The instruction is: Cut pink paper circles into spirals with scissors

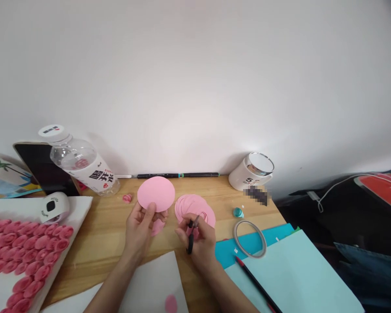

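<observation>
Wooden tabletop [97, 234]; left hand [140, 228] pinches a pink disc [156, 191]; right hand [202, 243], fingers curled around scissors [190, 241].

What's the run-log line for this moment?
left grip: pink paper circle | right grip: black-handled scissors | near right grip: fanned pink circles | scissors: apart from pink paper circle

Bare left hand [140, 224], bare right hand [202, 243], slim forearms [117, 274] (bare too)

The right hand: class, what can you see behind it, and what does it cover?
Overlapping pink paper circles fan out behind the right hand. Their nearer part is hidden by it.
</observation>
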`<move>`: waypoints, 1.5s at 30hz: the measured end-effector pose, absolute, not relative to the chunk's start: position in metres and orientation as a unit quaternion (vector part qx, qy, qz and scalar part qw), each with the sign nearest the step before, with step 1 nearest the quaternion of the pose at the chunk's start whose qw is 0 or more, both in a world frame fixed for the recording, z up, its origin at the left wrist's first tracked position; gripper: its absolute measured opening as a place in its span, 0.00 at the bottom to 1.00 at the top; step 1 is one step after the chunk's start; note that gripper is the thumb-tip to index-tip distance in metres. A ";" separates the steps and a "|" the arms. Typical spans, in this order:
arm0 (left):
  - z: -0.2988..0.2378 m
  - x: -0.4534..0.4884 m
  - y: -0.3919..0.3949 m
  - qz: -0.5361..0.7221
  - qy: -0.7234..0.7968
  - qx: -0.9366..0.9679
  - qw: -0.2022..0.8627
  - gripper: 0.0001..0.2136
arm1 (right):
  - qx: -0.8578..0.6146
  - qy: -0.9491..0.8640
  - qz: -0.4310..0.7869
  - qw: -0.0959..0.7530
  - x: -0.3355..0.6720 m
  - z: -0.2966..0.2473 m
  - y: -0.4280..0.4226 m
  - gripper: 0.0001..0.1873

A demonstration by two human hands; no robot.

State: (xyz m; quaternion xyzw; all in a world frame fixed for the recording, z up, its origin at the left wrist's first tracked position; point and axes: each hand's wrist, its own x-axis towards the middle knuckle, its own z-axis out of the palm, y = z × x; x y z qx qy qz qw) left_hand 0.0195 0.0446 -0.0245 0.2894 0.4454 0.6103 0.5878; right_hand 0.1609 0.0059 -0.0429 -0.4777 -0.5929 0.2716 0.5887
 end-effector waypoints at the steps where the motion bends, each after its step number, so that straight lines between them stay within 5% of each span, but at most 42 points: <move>1: -0.025 0.019 0.045 0.612 0.446 0.288 0.587 0.15 | -0.468 -0.612 0.252 0.585 0.160 -0.043 0.006 0.14; 10: -0.024 0.022 0.039 0.596 0.461 0.257 0.605 0.13 | -0.484 -0.662 0.135 0.556 0.162 -0.043 0.005 0.15; 28: -0.013 0.016 0.049 0.601 0.440 0.256 0.616 0.11 | -0.497 -0.670 0.150 0.530 0.165 -0.044 0.012 0.15; 39: -0.011 0.025 0.047 0.632 0.363 0.261 0.634 0.13 | -0.442 -0.558 0.349 0.610 0.155 -0.040 0.011 0.17; 45: 0.012 0.026 0.029 0.614 0.333 0.349 0.626 0.11 | -0.434 -0.496 0.486 0.574 0.144 -0.023 0.006 0.18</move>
